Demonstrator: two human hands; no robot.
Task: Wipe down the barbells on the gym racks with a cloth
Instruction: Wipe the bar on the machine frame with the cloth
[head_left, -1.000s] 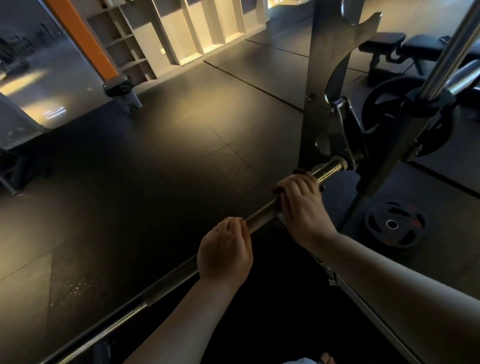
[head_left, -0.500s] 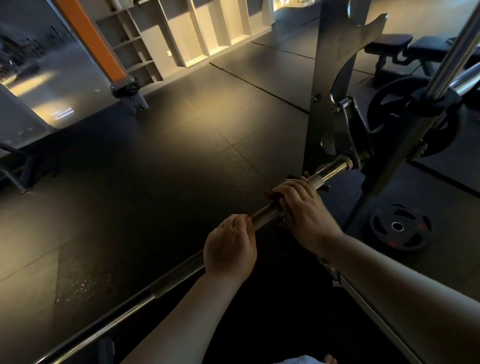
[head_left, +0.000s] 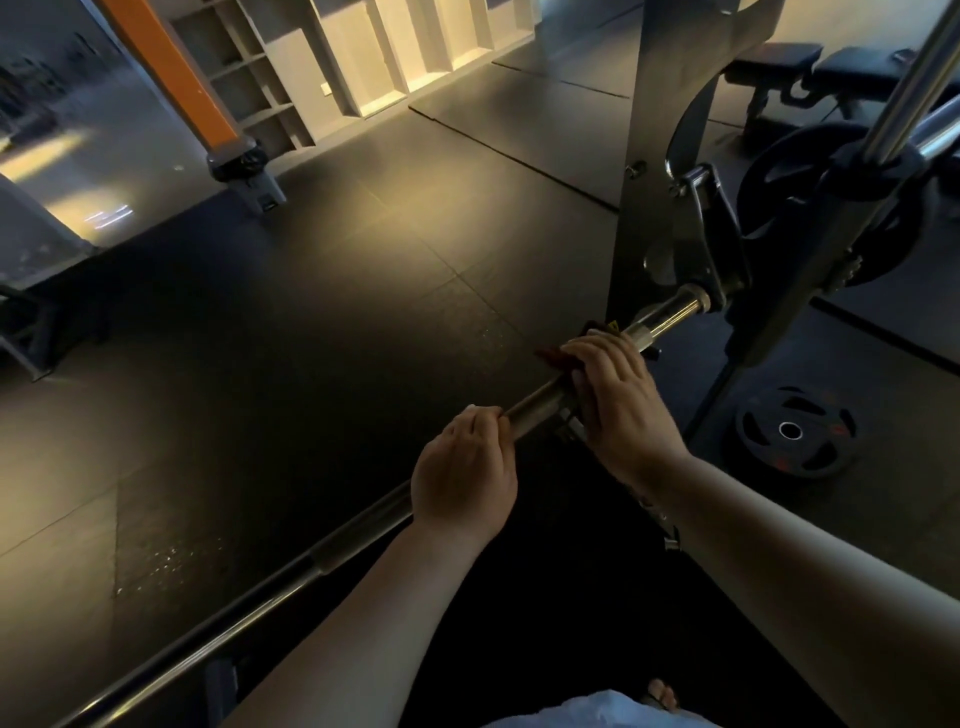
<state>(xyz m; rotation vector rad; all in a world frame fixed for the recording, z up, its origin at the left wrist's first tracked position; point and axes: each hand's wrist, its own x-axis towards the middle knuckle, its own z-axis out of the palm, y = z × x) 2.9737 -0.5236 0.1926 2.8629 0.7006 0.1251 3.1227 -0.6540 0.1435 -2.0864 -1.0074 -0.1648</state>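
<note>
Far beyond the barbell's (head_left: 337, 551) left part, an orange post (head_left: 171, 67) stands on a dark base, with pale open shelving (head_left: 363, 52) just right of it. The barbell runs slantwise from the lower left up to the right, above the dark mat floor (head_left: 311, 312).

The left hand (head_left: 462, 478) sits on the barbell's middle stretch, fingers curled over the top of the shaft and clamped on it. A short bare length of shaft shows between the 2 hands, so they are apart though near each other.

Further right along the barbell, a dark red cloth (head_left: 553, 356) pokes out past the fingertips of the right hand (head_left: 618, 400), which wraps over the shaft and grips the cloth against it. Just past those fingers a small yellow label (head_left: 613, 326) lies beside the barbell; its writing is too small to read.

The barbell's right end meets a metal hook on the rack upright (head_left: 654, 156). Below and right of that end, 1 weight plate (head_left: 795, 431) lies flat on the floor, carrying red marks that cannot be read. Behind the barbell's right end stands a black bench (head_left: 810, 67).
</note>
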